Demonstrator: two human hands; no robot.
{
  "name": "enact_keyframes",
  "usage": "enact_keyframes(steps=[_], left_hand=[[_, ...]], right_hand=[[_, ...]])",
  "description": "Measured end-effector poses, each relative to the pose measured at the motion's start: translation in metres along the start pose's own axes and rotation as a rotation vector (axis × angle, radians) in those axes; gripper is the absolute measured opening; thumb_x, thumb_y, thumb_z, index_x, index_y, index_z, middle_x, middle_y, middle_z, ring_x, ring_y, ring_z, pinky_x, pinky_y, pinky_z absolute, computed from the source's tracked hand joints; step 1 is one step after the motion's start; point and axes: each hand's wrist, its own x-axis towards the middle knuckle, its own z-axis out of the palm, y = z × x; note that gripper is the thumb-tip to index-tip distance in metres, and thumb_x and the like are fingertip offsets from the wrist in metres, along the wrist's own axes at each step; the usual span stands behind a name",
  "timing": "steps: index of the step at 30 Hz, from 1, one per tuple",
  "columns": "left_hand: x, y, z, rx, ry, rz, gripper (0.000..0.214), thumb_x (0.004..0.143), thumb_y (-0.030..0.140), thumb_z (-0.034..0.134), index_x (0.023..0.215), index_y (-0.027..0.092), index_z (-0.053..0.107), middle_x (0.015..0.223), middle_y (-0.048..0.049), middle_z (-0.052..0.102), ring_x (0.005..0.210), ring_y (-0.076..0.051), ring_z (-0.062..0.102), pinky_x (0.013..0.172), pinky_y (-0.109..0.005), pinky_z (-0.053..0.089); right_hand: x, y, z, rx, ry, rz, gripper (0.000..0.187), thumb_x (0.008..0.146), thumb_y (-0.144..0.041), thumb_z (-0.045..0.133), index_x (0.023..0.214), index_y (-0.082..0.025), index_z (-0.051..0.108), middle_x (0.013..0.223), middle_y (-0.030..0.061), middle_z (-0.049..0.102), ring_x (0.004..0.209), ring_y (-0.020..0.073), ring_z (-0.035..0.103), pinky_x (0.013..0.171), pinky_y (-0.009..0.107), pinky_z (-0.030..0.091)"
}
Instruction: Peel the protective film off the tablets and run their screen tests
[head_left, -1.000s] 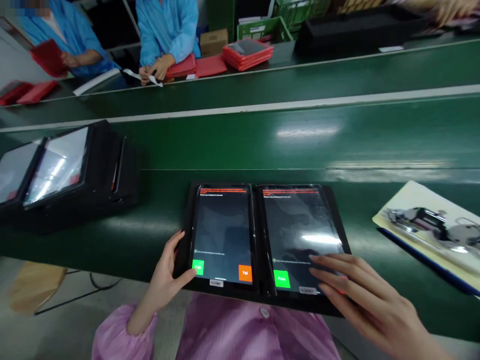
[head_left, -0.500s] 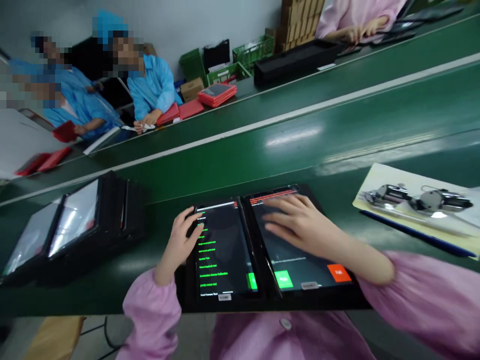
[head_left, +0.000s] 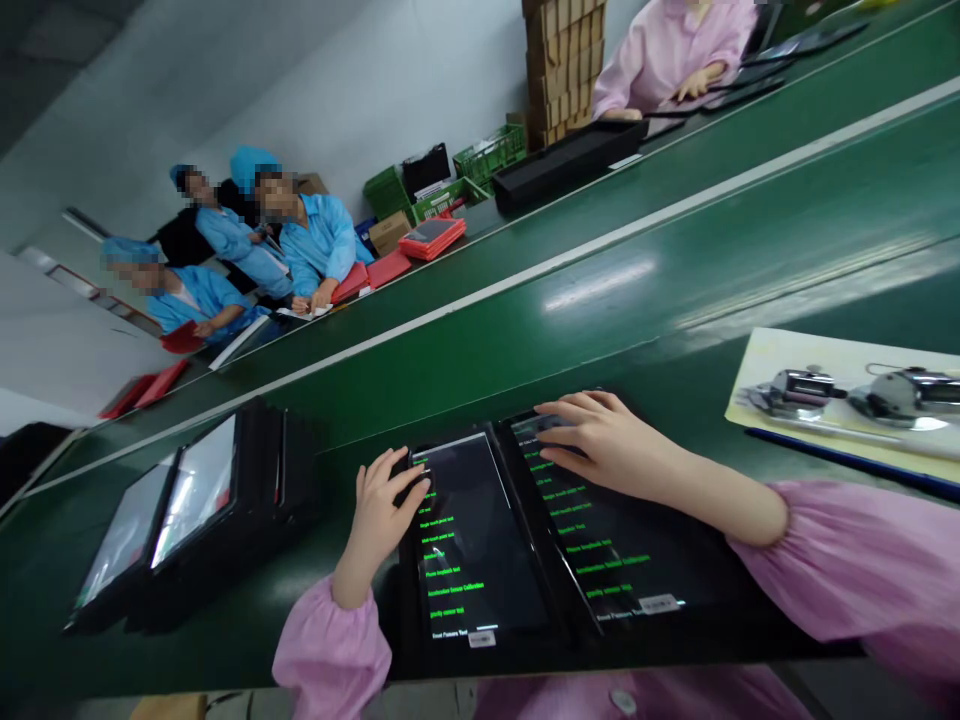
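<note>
Two black tablets lie side by side on the green bench in front of me, each showing a list of green text lines. My left hand (head_left: 382,505) is at the upper left edge of the left tablet (head_left: 495,530), its fingers spread and curved over the screen's edge. Over the top of the right tablet (head_left: 637,550) reaches my right hand (head_left: 600,435), fingers apart, covering part of the list. Neither hand holds anything. Whether the fingertips touch the glass, I cannot tell.
Stacked black-cased tablets (head_left: 195,500) stand at the left. At the right, metal tally counters (head_left: 802,392) and a blue pen (head_left: 847,460) lie by yellowish paper (head_left: 757,375). Beyond the bench, several co-workers sit or stand near red cases (head_left: 433,238) and green crates (head_left: 491,152).
The right tablet's screen has switched from red text with green and orange buttons to a green list. The left tablet's green button is gone. The view has tilted and shifted.
</note>
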Motion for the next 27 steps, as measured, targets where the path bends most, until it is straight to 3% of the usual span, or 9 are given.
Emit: enact_keyframes(steps=[4, 7, 23, 25, 27], left_hand=[[0.015, 0.001, 0.008, 0.015, 0.029, -0.008, 0.032, 0.105, 0.042, 0.057, 0.13, 0.033, 0.075, 0.155, -0.0097, 0.06, 0.147, -0.035, 0.052, 0.125, -0.075, 0.026], [0.02, 0.003, 0.013, 0.027, 0.011, 0.004, 0.028, 0.104, 0.04, 0.06, 0.126, 0.033, 0.077, 0.153, -0.009, 0.061, 0.146, -0.035, 0.053, 0.124, -0.078, 0.023], [0.016, -0.003, 0.015, -0.043, -0.016, 0.006, 0.028, 0.105, 0.038, 0.058, 0.125, 0.036, 0.077, 0.152, -0.0067, 0.062, 0.148, -0.034, 0.05, 0.126, -0.075, 0.022], [0.016, -0.004, 0.015, -0.073, 0.0, 0.005, 0.027, 0.104, 0.038, 0.059, 0.124, 0.036, 0.077, 0.152, -0.0065, 0.062, 0.146, -0.034, 0.052, 0.126, -0.073, 0.024], [0.018, -0.006, 0.016, -0.109, 0.031, -0.005, 0.028, 0.104, 0.039, 0.058, 0.124, 0.033, 0.077, 0.152, -0.0076, 0.062, 0.144, -0.033, 0.054, 0.126, -0.069, 0.028]], right_hand=[[0.012, 0.005, 0.007, -0.015, 0.001, 0.037, 0.028, 0.106, -0.032, 0.057, 0.116, -0.028, 0.083, 0.144, 0.0136, 0.066, 0.126, 0.0384, 0.063, 0.1, 0.06, 0.049], [0.017, 0.007, 0.012, -0.022, -0.019, 0.023, 0.023, 0.101, -0.029, 0.063, 0.109, -0.03, 0.084, 0.144, 0.0129, 0.066, 0.127, 0.0396, 0.063, 0.1, 0.061, 0.049], [0.021, 0.009, 0.02, -0.026, -0.008, -0.022, 0.031, 0.105, -0.026, 0.055, 0.095, -0.023, 0.084, 0.131, 0.0121, 0.073, 0.12, 0.0337, 0.066, 0.099, 0.053, 0.05], [0.02, 0.006, 0.02, -0.026, 0.006, -0.032, 0.027, 0.106, -0.028, 0.057, 0.101, -0.023, 0.083, 0.133, 0.0127, 0.072, 0.122, 0.0346, 0.065, 0.101, 0.054, 0.05], [0.022, 0.0, 0.022, -0.023, 0.02, -0.054, 0.025, 0.106, -0.031, 0.06, 0.119, -0.024, 0.081, 0.14, 0.0132, 0.069, 0.125, 0.0357, 0.064, 0.103, 0.056, 0.049]])
